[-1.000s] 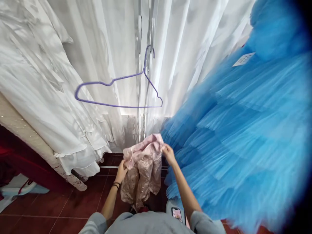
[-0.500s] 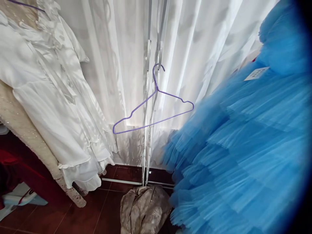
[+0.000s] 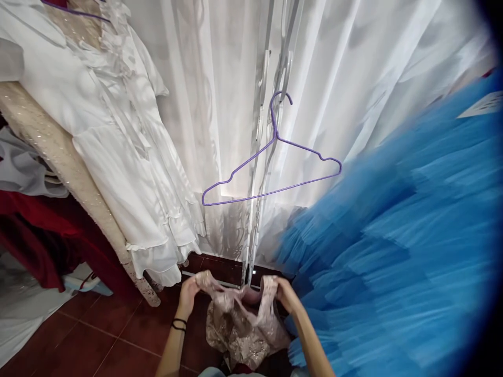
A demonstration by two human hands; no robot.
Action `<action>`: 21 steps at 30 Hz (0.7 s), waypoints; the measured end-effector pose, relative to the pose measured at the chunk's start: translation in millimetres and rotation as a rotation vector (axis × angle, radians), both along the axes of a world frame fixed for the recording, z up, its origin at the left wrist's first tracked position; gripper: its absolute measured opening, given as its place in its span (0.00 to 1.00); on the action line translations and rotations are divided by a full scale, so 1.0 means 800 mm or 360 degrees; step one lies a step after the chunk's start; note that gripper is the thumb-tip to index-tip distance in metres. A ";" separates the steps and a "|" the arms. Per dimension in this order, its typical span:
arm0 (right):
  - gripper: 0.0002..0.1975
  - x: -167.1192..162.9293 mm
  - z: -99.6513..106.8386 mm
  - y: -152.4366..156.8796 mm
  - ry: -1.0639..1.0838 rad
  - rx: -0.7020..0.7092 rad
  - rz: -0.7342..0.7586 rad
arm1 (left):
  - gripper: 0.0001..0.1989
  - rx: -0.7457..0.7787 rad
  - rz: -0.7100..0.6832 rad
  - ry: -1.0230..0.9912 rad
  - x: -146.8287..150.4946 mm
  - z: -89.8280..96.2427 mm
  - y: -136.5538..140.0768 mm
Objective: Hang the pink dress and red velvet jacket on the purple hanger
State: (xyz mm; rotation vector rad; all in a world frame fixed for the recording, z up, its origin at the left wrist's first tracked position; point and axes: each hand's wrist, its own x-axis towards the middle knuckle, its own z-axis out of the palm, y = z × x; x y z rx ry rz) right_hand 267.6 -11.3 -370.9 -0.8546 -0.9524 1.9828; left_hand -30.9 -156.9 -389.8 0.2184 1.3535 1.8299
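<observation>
A shiny beige-pink garment (image 3: 251, 345), which looks like a sequined dress, is stretched between my two hands low in the head view. My left hand (image 3: 189, 294), with dark bands on its wrist, pinches one shoulder strap. The other strap is gripped by my right hand (image 3: 286, 294). Between them the neckline sags, and the lower part of the garment bunches close to my body. Above and beyond the hands, a bare purple hanger (image 3: 271, 193) hangs from the metal rack upright (image 3: 257, 157), touched by neither hand.
White dresses (image 3: 129, 152) hang at the left beside a glittery cream garment (image 3: 88, 191) and dark red cloth (image 3: 84, 246). A tiered blue tulle dress (image 3: 408, 262) fills the right side. White curtains (image 3: 196, 104) form the back, above a dark red tiled floor (image 3: 129, 335).
Both my hands have come into view, holding the beige-pink garment by its straps; earlier it was a bunched heap with no hands visible. The camera view has shifted slightly left.
</observation>
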 end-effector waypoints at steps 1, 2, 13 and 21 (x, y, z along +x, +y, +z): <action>0.16 0.004 0.014 0.016 0.0028 -0.0007 -0.0018 | 0.12 0.0086 0.0038 0.0025 -0.016 0.022 0.006; 0.16 0.010 0.033 0.031 0.0074 0.0010 -0.0044 | 0.12 0.0182 0.0059 0.0057 -0.029 0.048 0.009; 0.18 0.044 0.237 0.016 0.0105 0.0893 -0.0713 | 0.06 0.0735 0.0666 0.1907 -0.027 0.321 0.008; 0.19 0.080 0.225 0.021 -0.0374 0.1159 -0.0896 | 0.14 0.0877 0.0152 0.1830 0.045 0.376 0.073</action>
